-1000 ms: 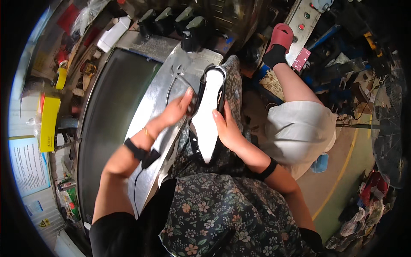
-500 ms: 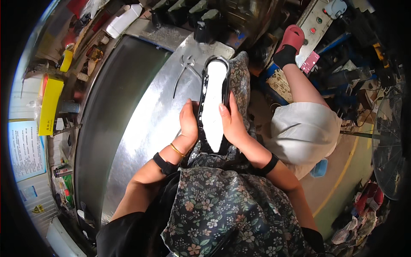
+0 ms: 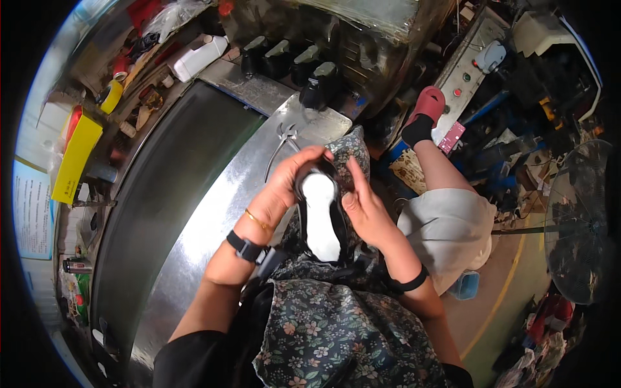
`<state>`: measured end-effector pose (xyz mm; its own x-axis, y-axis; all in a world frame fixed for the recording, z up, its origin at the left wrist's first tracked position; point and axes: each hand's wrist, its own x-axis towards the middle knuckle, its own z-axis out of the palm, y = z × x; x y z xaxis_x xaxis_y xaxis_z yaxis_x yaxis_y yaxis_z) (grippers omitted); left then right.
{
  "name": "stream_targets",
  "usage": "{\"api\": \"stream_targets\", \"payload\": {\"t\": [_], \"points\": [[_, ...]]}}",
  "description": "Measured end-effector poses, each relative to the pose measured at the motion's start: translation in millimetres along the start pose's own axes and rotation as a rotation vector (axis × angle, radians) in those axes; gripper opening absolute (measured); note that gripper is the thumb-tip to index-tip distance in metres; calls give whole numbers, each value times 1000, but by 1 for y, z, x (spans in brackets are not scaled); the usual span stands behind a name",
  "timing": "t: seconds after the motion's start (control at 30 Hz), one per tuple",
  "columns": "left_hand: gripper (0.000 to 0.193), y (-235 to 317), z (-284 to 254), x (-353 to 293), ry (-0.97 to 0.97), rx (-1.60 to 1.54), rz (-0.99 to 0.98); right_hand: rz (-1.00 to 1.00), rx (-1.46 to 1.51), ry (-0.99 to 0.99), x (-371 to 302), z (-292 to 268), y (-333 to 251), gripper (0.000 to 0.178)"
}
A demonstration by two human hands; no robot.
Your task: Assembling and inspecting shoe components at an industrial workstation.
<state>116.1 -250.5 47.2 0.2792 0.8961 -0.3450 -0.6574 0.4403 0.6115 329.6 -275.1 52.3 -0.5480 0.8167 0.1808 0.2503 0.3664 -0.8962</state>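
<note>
A black shoe (image 3: 319, 213) without an outsole lies bottom-up above my lap, its pale insole facing up and one rounded end pointing away from me. My left hand (image 3: 289, 179) curls around that far end from the left and holds it, with the fingers partly hidden behind it. On the right side, my right hand (image 3: 370, 210) has its fingers stretched out, its thumb close beside the shoe's edge; whether it touches I cannot tell. Metal pincers (image 3: 281, 150) with spread handles rest on the metal table (image 3: 213, 187), just beyond my left hand.
Several black shoe-shaped pieces (image 3: 317, 87) stand behind the table. A dark belt (image 3: 174, 142) runs along the left, beside a cluttered shelf with a yellow box (image 3: 79, 155). To the right are another person's leg (image 3: 446, 161), a control panel (image 3: 469, 71) and a fan (image 3: 579, 223).
The shoe has come closer to me and looks foreshortened, its far end lower in view. My left hand has moved up around that end. My right hand has loosened from the side.
</note>
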Motion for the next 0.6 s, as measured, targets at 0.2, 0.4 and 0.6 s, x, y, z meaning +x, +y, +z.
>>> {"api": "stream_targets", "payload": {"t": [0.2, 0.4, 0.6], "points": [[25, -9, 2, -4, 8, 27, 120, -94, -14, 35, -6, 19, -16, 91], [39, -47, -86, 22, 533, -447, 340, 34, -622, -125, -34, 39, -2, 98], [32, -60, -39, -5, 444, 384, 582, 381, 674, 2, -44, -23, 3, 76]]}}
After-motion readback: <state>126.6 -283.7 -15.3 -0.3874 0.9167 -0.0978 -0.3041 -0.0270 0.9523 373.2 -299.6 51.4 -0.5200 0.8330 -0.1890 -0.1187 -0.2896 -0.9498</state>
